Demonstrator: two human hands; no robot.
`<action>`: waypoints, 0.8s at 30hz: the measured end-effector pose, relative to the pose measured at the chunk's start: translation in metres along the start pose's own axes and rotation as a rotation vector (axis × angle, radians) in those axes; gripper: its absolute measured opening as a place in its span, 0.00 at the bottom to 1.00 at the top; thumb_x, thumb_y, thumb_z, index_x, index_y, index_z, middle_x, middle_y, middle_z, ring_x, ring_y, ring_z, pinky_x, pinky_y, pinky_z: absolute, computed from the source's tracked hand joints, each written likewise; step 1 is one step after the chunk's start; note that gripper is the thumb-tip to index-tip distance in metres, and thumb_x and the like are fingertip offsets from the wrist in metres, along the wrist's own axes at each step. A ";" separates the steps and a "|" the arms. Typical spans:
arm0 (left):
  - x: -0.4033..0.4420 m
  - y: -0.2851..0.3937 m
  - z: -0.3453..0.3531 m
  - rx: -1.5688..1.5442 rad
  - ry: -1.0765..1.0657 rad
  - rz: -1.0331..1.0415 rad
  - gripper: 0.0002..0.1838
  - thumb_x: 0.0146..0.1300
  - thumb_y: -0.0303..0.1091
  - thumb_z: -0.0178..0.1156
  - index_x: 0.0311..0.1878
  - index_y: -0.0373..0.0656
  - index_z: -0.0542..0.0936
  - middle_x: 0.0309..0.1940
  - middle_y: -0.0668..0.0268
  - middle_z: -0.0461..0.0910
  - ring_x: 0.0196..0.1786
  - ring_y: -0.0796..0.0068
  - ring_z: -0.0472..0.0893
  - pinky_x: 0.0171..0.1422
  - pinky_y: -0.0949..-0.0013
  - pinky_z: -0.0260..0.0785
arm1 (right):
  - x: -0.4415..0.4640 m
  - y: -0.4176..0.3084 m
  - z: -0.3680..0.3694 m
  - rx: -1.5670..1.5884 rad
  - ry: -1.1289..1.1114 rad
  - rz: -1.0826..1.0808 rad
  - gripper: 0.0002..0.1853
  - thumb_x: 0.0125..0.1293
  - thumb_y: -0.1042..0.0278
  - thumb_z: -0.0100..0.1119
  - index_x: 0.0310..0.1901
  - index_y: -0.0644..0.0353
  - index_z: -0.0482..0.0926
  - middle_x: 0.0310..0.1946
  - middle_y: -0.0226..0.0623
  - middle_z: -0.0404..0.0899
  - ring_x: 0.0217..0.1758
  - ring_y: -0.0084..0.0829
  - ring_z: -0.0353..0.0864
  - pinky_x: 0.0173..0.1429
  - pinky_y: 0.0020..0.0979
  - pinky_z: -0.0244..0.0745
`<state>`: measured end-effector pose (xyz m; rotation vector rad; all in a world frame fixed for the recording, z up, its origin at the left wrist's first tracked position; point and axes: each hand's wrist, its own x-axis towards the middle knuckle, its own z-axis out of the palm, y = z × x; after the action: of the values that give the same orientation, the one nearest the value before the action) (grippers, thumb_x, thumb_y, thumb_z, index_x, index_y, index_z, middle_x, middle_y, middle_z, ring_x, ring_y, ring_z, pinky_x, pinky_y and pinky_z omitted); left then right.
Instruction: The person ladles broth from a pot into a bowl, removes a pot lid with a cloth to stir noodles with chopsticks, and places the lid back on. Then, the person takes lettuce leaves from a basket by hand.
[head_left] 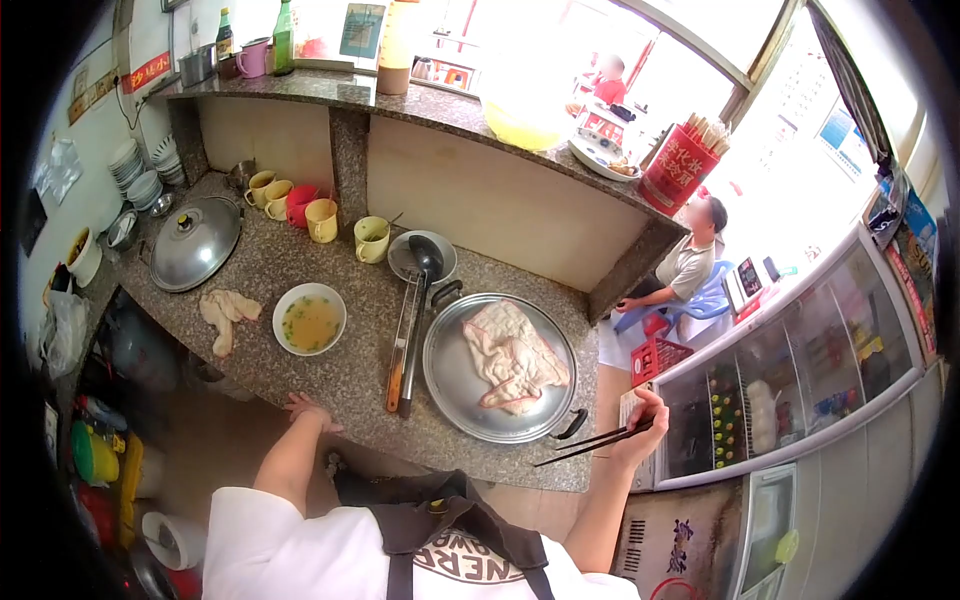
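Note:
My right hand (643, 432) is closed around a pair of dark chopsticks (590, 445), their tips apart over the counter's front right corner. Beside them is a wide metal pan (447, 385) with two black handles, covered by a crumpled whitish cloth (515, 355). My left hand (312, 411) lies on the counter's front edge, fingers spread and holding nothing. Just beyond it stands a white bowl (336, 335) of broth with green bits. A black ladle (424, 290) and a wooden-handled tool (396, 375) lie side by side between bowl and pan.
Several mugs (322, 221) line the back of the granite counter (250, 355). A domed metal lid (205, 255) and a cloth (228, 315) sit at left. The raised shelf carries a red tub of sticks (682, 165). A seated person (690, 260) is beyond, near a glass-front fridge (790, 380).

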<state>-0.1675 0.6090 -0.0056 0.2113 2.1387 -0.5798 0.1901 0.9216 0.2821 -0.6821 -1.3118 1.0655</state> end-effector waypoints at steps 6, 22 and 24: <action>0.011 -0.001 0.005 -0.020 0.015 0.011 0.68 0.36 0.71 0.59 0.65 0.38 0.30 0.66 0.47 0.26 0.68 0.45 0.42 0.65 0.56 0.52 | 0.000 -0.003 -0.001 -0.012 0.017 -0.015 0.25 0.60 0.49 0.36 0.31 0.63 0.77 0.14 0.22 0.57 0.16 0.13 0.53 0.21 0.17 0.43; 0.010 -0.003 0.007 -0.037 0.056 0.064 0.65 0.38 0.68 0.60 0.65 0.36 0.32 0.67 0.49 0.26 0.67 0.41 0.39 0.66 0.52 0.51 | -0.002 -0.005 -0.015 0.032 0.012 0.014 0.26 0.60 0.48 0.36 0.31 0.65 0.76 0.13 0.23 0.57 0.16 0.14 0.54 0.21 0.18 0.44; 0.009 -0.003 0.006 -0.065 0.061 0.040 0.66 0.38 0.68 0.60 0.65 0.36 0.32 0.66 0.48 0.26 0.67 0.40 0.39 0.66 0.52 0.50 | -0.001 -0.007 -0.017 0.046 0.010 0.018 0.26 0.60 0.48 0.36 0.31 0.65 0.76 0.13 0.23 0.57 0.16 0.14 0.54 0.21 0.18 0.44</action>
<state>-0.1696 0.6026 -0.0154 0.2373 2.2034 -0.4858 0.2079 0.9205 0.2843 -0.6648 -1.2706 1.1024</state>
